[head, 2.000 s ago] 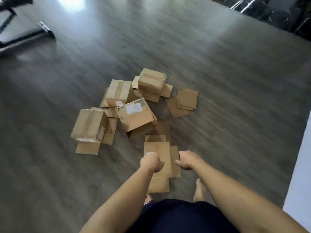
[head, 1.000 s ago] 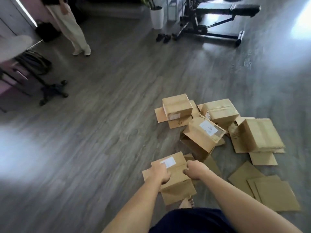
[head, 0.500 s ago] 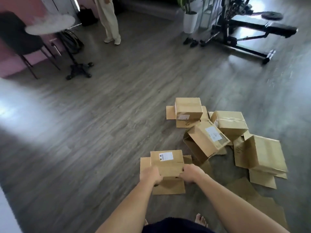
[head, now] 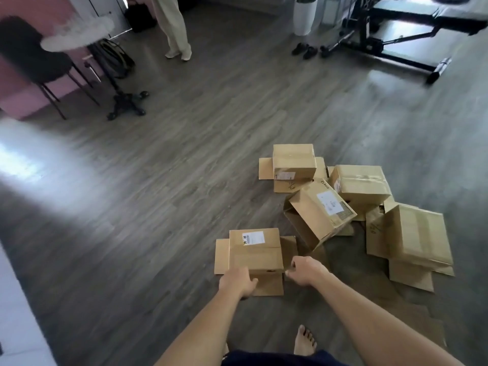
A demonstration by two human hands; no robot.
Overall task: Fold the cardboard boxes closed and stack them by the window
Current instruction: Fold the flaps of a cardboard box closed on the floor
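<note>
I hold a cardboard box (head: 254, 253) with a white label on top, low in front of me, its flaps spread out to the left, right and front. My left hand (head: 236, 282) grips its near left edge. My right hand (head: 303, 270) has curled fingers at its near right corner. To the right, several other cardboard boxes (head: 320, 208) lie in a loose pile on the floor, some tipped over with open flaps, and flat cardboard pieces (head: 410, 276) lie among them.
A person's legs (head: 175, 25) stand at the back. A dark chair (head: 31, 62) and a stand base (head: 126, 105) are at the left, a black bench frame (head: 396, 46), shoes (head: 305, 50) and a white planter (head: 305, 15) at the back right. My bare foot (head: 305, 340) is on the wood floor.
My view has swung left, away from the pile. The labelled box has come up off the pile in both hands and moved left with me.
</note>
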